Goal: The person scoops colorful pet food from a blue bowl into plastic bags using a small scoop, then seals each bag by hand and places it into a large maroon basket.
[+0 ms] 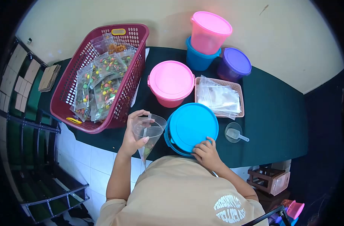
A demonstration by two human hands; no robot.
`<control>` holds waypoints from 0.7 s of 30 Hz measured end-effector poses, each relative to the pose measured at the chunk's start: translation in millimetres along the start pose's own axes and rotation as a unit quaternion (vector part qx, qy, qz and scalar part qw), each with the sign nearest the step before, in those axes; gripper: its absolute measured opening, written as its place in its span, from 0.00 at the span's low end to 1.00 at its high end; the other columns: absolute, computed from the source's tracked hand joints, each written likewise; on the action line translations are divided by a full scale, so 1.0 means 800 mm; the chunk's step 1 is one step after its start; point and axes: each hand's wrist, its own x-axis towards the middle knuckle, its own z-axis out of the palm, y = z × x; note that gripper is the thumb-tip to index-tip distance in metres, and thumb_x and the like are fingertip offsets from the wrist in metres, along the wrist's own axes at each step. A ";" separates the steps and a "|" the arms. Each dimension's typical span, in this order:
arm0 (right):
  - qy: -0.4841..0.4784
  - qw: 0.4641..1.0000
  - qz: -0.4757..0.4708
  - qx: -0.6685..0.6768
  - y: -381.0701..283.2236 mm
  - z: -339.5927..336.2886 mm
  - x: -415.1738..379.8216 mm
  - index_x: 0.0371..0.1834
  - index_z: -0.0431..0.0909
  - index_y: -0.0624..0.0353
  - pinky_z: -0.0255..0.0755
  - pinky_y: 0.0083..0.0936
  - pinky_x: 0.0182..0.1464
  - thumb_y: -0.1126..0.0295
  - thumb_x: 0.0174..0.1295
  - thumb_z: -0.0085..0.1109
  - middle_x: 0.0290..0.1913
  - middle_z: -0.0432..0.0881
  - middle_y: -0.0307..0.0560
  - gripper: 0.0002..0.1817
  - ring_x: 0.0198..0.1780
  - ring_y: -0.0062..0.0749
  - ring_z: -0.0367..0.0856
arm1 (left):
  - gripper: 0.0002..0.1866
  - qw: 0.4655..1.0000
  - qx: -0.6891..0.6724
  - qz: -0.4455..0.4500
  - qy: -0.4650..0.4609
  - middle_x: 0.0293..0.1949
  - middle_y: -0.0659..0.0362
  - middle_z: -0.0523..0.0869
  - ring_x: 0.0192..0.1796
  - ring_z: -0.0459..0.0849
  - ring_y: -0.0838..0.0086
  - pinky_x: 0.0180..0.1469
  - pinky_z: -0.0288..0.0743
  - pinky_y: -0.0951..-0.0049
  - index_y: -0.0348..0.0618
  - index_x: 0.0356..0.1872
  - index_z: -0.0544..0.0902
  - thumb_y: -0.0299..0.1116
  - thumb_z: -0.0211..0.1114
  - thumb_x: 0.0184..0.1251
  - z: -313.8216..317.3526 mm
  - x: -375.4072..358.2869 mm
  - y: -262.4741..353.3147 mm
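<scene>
My left hand (137, 133) is closed round a clear plastic bag (144, 152) with a wide, clear funnel-like piece (151, 126) at its top. A few coloured sweets show low in the bag. In front of my body stands a blue tub (167, 140), with its round blue lid (192, 126) lying over it, a little off the rim at the left and front. My right hand (207, 153) grips the near right edge of this lid, fingers on top and thumb hidden.
A maroon basket (121, 101) holds several filled bags. Nearby stand a pink-lidded tub (172, 81), a tray (239, 90) of plastic bags (219, 98), and a small bowl (230, 136) with a scoop (236, 134). Pink (207, 35), blue (198, 58) and purple (232, 66) tubs sit behind.
</scene>
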 end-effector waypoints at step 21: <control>-0.127 0.980 0.020 0.149 -0.012 -0.015 0.033 0.34 0.77 0.56 0.72 0.38 0.44 0.65 0.57 0.64 0.35 0.79 0.43 0.09 0.42 0.41 0.76 | 0.51 0.977 -0.154 0.145 -0.007 0.64 0.41 0.64 0.59 0.75 0.50 0.62 0.68 0.51 0.47 0.67 0.53 0.48 0.74 0.44 0.072 0.030 0.046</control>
